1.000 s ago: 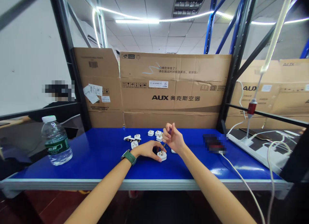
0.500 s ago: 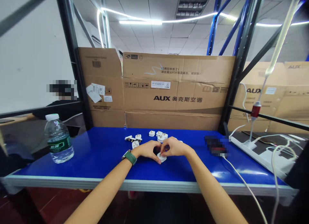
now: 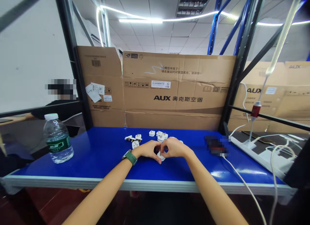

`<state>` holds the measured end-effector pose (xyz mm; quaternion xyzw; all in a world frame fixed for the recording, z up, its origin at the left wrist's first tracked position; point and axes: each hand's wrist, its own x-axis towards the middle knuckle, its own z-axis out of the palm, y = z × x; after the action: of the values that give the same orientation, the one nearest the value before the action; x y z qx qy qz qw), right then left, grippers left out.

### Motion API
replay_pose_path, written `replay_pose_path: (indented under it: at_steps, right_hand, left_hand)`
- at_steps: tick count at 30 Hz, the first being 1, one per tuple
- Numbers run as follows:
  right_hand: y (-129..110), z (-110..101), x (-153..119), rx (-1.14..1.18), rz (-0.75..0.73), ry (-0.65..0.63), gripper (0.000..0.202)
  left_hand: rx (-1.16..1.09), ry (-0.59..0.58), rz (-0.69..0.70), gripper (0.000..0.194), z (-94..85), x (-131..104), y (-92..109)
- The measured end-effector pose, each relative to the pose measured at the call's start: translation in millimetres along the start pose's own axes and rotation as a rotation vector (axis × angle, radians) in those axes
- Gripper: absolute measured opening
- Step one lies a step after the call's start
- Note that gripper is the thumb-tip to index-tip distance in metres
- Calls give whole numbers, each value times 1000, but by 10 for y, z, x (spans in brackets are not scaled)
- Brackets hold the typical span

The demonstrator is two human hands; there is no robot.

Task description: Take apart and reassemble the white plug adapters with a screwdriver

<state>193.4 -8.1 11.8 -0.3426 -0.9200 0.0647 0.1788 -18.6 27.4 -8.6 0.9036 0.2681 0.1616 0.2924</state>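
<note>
Left hand (image 3: 148, 149) pinches the rounded white plastic plug (image 3: 162, 158), best held steady; right hand's (image 3: 176, 148) grip, I can't tell.

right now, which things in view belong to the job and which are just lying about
In the job, as it looks:
- left hand, around the white plug
- right hand, fingers at that plug
- likely the other white plugs nearby

Seemingly just about:
- water bottle
- dark device, blurred
- power strip
- cardboard standing behind
</note>
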Motion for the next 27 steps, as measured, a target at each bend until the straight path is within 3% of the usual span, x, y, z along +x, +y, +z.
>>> replay_pose_path:
  at_steps: [20, 24, 27]
  right_hand:
    - [-154, -21, -12, -163, -7, -42, 15]
    - [-145, -111, -44, -101, -21, 5, 17]
    - [-65, -200, -78, -70, 43, 108, 16]
  left_hand:
    - [6, 18, 20, 61, 6, 2, -21]
    - [23, 18, 4, 63, 8, 3, -32]
    - [26, 17, -41, 65, 4, -7, -52]
